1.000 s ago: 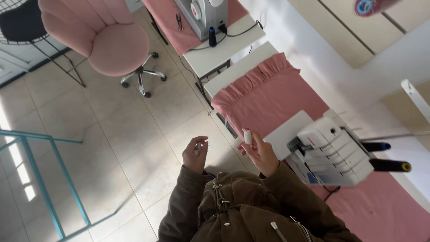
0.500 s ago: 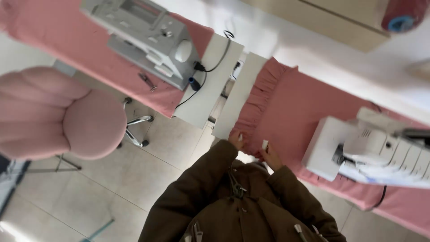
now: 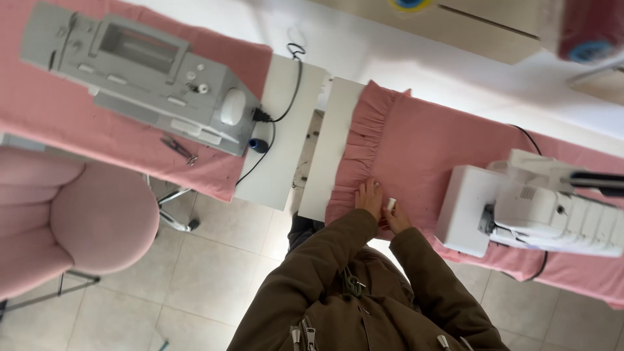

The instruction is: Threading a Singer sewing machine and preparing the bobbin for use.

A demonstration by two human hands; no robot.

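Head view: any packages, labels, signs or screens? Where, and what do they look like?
Label: small pale rectangular sticker with dark marks on the white overlock machine, right table; marks too small to tell.
Window panel: rectangular recess on top of the grey sewing machine, left table; cannot tell if it is a screen.
No packages or signs.

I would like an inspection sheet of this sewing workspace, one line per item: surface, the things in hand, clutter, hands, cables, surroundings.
Surface: two white tables side by side, each under a pink cloth.
Things in hand: small white object, held upright on the cloth; what it is cannot be told.
Clutter: small scissors and a dark blue thread spool by the grey sewing machine.
Hands: left hand flat on the cloth; right hand grips the white object.
Cables: black cable from the grey machine; another behind the white overlock machine.
Surroundings: pink chair, tiled floor.
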